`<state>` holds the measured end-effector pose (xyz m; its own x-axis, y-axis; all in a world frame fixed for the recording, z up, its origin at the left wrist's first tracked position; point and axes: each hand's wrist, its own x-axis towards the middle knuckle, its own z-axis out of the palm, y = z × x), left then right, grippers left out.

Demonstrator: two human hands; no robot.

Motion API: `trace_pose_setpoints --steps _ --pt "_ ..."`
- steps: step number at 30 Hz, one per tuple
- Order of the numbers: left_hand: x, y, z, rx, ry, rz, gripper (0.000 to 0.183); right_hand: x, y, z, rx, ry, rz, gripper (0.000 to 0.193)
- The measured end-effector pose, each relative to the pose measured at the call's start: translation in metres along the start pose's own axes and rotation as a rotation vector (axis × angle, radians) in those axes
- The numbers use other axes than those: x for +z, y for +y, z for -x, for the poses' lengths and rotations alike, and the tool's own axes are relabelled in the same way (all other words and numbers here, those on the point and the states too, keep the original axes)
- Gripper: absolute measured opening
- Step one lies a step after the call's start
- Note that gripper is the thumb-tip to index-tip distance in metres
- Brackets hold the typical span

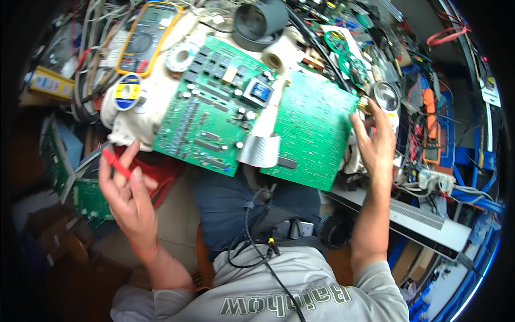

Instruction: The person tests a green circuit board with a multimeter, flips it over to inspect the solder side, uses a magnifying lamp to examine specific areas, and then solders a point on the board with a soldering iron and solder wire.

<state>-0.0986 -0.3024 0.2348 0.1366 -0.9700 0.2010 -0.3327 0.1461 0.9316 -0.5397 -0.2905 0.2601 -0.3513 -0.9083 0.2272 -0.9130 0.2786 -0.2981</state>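
My left hand (pixel 129 196) is closed round a slim red pen-like tool (pixel 115 162), left of the boards; its tip is hard to make out. A green circuit board with components (pixel 185 121) lies in front of me, carrying black relays, a blue-and-white transformer and rows of chips. To its right a second green board (pixel 314 129) shows mostly solder points. A grey ribbon cable (pixel 259 151) spans the gap between the two. At the second board's far right corner is my right hand (pixel 377 137), thumb and fingers apart, the thumb by the board's edge. A small brass-coloured part (pixel 363 103) sits near its fingertips.
A yellow multimeter (pixel 147 37) and solder spools (pixel 127 92) lie at the far left. A grey cylindrical part (pixel 260 24) stands at the back. Loose parts, wires and a round magnifier (pixel 386 95) crowd the right. A long white housing (pixel 413 217) lies below my right forearm.
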Motion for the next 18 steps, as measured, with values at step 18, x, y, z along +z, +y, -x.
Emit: trace_pose_setpoints --steps 18 --pt "0.073 0.006 -0.234 0.314 -0.192 -0.818 0.029 -0.037 0.068 -0.045 0.321 0.055 -0.616 0.056"
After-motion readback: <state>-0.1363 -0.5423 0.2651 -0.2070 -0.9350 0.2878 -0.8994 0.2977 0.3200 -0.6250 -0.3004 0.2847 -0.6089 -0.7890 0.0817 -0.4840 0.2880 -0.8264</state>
